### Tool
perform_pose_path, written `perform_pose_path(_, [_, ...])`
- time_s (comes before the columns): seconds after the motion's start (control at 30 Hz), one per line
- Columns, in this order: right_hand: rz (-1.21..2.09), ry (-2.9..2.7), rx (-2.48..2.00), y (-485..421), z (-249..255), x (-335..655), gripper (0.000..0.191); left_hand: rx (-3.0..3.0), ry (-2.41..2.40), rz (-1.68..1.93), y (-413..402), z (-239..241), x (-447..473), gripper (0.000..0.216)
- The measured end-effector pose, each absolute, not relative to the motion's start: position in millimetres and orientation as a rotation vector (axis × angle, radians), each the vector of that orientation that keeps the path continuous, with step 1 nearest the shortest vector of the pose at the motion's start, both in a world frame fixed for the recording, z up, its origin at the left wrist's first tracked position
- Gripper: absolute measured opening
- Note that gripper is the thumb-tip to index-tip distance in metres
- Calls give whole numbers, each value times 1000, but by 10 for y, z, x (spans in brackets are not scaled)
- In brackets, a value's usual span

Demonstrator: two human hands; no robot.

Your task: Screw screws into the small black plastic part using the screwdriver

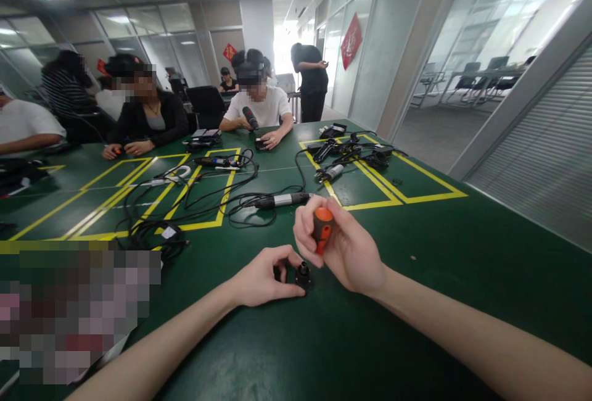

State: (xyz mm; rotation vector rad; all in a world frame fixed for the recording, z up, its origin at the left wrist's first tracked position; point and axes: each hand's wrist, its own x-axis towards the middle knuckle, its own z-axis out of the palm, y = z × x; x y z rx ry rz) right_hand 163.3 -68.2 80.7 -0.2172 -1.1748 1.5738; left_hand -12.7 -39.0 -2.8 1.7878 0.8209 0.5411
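Note:
My left hand (266,277) rests low over the green table, thumb and fingers closed around a small black cylindrical part (303,276) with a narrower, shiny top. That part stands upright on the tabletop. Just above and to the right, my right hand (345,243) grips a screwdriver (323,228) by its orange and black handle. The handle's orange end tilts up; the shaft is hidden, and I cannot tell whether the tool touches the black part.
A silver and black power tool (283,200) with its cord lies beyond my hands. Tangled black cables (173,237) are at left, more tools and cables (342,151) at right. Across the green table (444,265), a person (261,102) holds a power driver (250,118).

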Motion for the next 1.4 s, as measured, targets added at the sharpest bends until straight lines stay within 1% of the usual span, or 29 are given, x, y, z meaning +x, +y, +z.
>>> perform_pose_path(0.07, [1581, -1165, -226, -671, 806, 1631, 44, 1813, 821, 528, -386, -34, -132, 37])
perform_pose_path(0.17, [1636, -1138, -189, -682, 812, 1633, 45, 1852, 834, 508, -385, -16, -131, 39])
perform_pose_path(0.23, [1661, -1137, -158, -701, 816, 1637, 41, 1869, 848, 494, -389, 0, -128, 39])
perform_pose_path(0.33, [1655, -1133, -156, -721, 817, 1640, 29, 1891, 871, 492, -397, 7, -128, 38])
perform_pose_path(0.4, [1629, -1138, -174, -719, 819, 1637, 25, 1895, 878, 495, -399, -2, -131, 38])
perform_pose_path(0.47, [1595, -1151, -201, -710, 828, 1635, 30, 1893, 880, 492, -398, -8, -135, 38])
perform_pose_path(0.57, [1611, -1132, -224, -696, 847, 1638, 42, 1895, 872, 488, -397, 1, -136, 38])
perform_pose_path(0.63, [1665, -1100, -203, -696, 855, 1647, 44, 1896, 870, 481, -397, 14, -131, 38])
perform_pose_path(0.73, [1692, -1104, -154, -711, 854, 1659, 37, 1889, 887, 468, -397, 19, -124, 40])
perform_pose_path(0.87, [1640, -1145, -187, -722, 848, 1652, 29, 1872, 889, 480, -394, -15, -127, 41])
perform_pose_path(0.93, [1604, -1159, -224, -717, 850, 1641, 33, 1865, 888, 484, -394, -29, -131, 40])
perform_pose_path(1.03, [1588, -1173, -295, -704, 853, 1633, 45, 1868, 890, 481, -396, -24, -130, 40])
perform_pose_path(1.1, [1624, -1176, -315, -700, 856, 1637, 48, 1875, 879, 474, -400, -9, -124, 39])
perform_pose_path(1.17, [1670, -1164, -273, -701, 858, 1644, 46, 1885, 865, 467, -404, 3, -118, 38])
perform_pose_path(1.23, [1685, -1152, -215, -707, 859, 1652, 40, 1895, 867, 469, -406, 5, -114, 38])
perform_pose_path(1.33, [1650, -1169, -195, -714, 852, 1658, 31, 1907, 879, 487, -403, -1, -117, 39])
perform_pose_path(1.4, [1607, -1193, -209, -714, 845, 1660, 27, 1897, 866, 491, -396, 0, -122, 40])
